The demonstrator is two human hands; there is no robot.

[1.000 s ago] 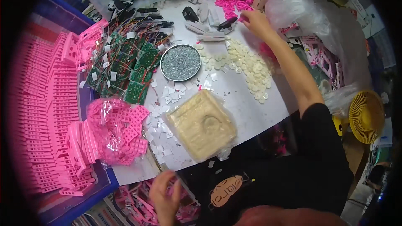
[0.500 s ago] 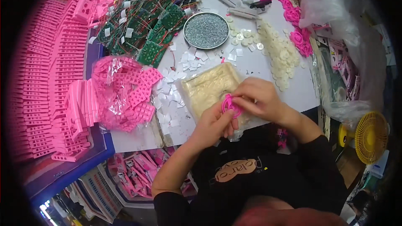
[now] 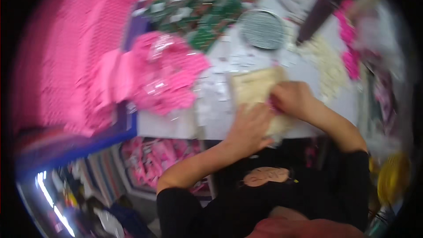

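Observation:
Motion blur softens the whole view. My right hand (image 3: 294, 99) is closed, its fingertips pinching a small bright pink part (image 3: 275, 105) that looked like a rounded frame a moment before. My left hand (image 3: 251, 127) lies palm down just left of it, fingers stretched toward the pink part and thumb apart; whether they touch it is smeared. Beneath both hands is a cream-coloured, plastic-wrapped pad (image 3: 253, 86) at the table's near edge.
Pink panels (image 3: 88, 39) fill the left side, beside a bag of pink keypads (image 3: 165, 75). Wired green circuit boards (image 3: 211, 22), a round tin of grey grains (image 3: 263, 30) and cream discs (image 3: 328, 61) lie beyond. A dark elongated shape (image 3: 324, 4) crosses the upper right. A yellow fan (image 3: 393, 178) stands right.
The view has swung, so most of the table sits further right. My left hand has loosened from the pink part and flattened. A dark elongated shape has appeared at upper right.

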